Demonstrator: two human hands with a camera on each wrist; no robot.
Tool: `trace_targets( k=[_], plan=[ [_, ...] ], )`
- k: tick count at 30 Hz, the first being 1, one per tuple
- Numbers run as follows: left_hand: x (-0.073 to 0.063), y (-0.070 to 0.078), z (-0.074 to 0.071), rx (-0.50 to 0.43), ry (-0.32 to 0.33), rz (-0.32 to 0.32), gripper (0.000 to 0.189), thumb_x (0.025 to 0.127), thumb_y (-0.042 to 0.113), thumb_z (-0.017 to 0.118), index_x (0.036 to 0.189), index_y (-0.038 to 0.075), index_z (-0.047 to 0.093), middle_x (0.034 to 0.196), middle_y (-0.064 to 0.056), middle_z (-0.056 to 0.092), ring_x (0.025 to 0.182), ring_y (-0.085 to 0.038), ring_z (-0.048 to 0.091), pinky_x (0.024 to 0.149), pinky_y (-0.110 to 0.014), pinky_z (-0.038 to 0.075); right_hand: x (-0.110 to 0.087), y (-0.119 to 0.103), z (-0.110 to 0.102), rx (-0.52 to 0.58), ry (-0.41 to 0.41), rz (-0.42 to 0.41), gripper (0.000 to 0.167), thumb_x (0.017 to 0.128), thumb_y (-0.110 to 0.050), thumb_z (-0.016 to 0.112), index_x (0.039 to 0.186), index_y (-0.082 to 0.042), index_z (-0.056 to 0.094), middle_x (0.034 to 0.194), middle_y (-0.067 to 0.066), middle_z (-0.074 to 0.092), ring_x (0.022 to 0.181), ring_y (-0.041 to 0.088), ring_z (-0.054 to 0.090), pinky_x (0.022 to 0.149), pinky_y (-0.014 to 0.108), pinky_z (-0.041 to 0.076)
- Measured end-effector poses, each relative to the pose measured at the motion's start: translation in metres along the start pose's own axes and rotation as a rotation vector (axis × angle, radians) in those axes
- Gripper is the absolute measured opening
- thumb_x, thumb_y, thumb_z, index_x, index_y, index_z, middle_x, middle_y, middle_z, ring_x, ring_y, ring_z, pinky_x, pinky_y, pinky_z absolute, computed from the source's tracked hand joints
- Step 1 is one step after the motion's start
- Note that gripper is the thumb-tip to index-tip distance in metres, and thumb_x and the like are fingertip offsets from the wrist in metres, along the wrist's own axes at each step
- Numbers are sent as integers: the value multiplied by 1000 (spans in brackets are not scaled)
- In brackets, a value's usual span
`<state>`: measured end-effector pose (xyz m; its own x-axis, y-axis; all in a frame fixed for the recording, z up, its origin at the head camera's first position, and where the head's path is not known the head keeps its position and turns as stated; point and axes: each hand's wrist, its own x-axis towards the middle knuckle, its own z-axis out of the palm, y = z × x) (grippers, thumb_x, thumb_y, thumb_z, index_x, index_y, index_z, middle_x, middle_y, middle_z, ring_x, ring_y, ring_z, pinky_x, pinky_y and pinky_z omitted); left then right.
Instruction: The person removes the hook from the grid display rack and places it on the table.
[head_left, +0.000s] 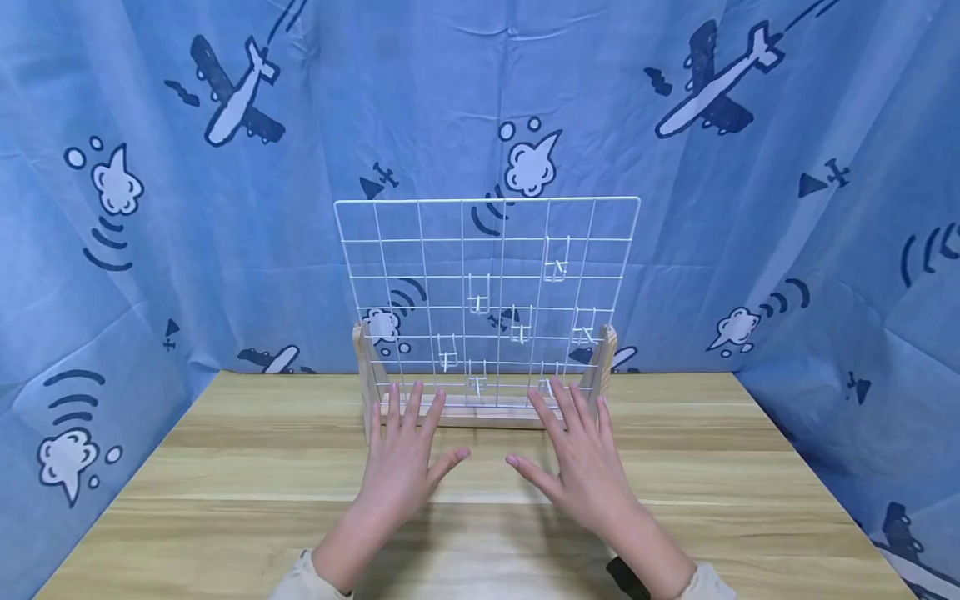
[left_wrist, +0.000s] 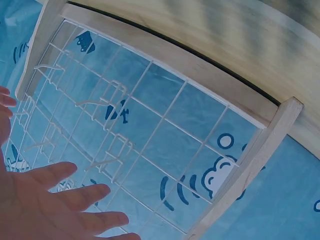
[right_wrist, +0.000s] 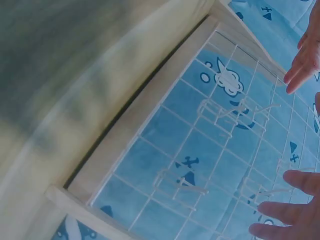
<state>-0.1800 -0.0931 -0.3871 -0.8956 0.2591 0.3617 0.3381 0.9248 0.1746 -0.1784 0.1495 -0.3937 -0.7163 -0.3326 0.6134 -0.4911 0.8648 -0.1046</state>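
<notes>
A white wire grid panel (head_left: 487, 199) stands upright in a wooden stand (head_left: 487, 422) on the table. Several white wire hooks hang from its bars, among them an upper right hook (head_left: 556, 268) and a middle hook (head_left: 478, 304). My left hand (head_left: 397, 471) is spread before the panel's lower left, fingers straight and thumb out. On the other side, my right hand (head_left: 588, 475) is spread the same way, its fingertips overlapping the lowest right hook in the head view. Neither hand holds anything. Both wrist views show bare, straight fingers in front of the grid.
The wood-grain table (head_left: 225, 500) spreads out on both sides of the stand. A blue curtain (head_left: 315, 125) with airplane prints hangs behind the panel and along both sides. Below my right wrist shows a black object (head_left: 627, 578).
</notes>
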Motion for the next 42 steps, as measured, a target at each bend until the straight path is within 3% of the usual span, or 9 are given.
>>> trace_targets(
  k=[11,18,28,34,38,42],
  plan=[
    [4,-3,-13,-66,72,36,77,90,52,59,150,11,32,155,-20,24,142,-45,12,114,-62,12,13,2,-11,84,103,-63,78,91,-70,38,145,-14,42,148,17,38,134,43,34,107,68,21],
    [6,-9,-18,-77,129,80,77,91,46,62,151,10,30,154,-21,27,142,-43,14,114,-61,10,23,6,-18,154,172,-79,72,93,-63,44,142,-10,46,147,17,41,134,42,35,109,66,21],
    [16,-22,-33,-118,234,125,72,91,34,67,148,7,34,152,-20,32,142,-41,20,113,-61,16,40,21,-27,248,306,-108,62,95,-50,53,135,-2,52,138,20,49,127,42,42,105,62,33],
    [21,-29,-39,-157,308,132,70,90,26,70,147,7,36,147,-21,38,139,-41,25,114,-59,17,43,27,-29,350,315,24,54,87,-16,71,136,-3,52,137,18,51,129,38,42,106,60,33],
    [27,-36,-42,-171,347,134,69,88,23,71,145,5,38,144,-22,41,137,-43,29,113,-60,19,46,30,-31,421,330,137,51,87,-5,69,135,-2,52,138,18,51,131,36,41,105,61,33],
    [33,-41,-46,-187,380,132,67,88,21,72,143,3,39,142,-24,42,136,-44,30,111,-62,22,50,33,-31,446,356,185,48,89,-4,65,135,1,51,138,20,50,132,38,40,107,59,33]
  ],
)
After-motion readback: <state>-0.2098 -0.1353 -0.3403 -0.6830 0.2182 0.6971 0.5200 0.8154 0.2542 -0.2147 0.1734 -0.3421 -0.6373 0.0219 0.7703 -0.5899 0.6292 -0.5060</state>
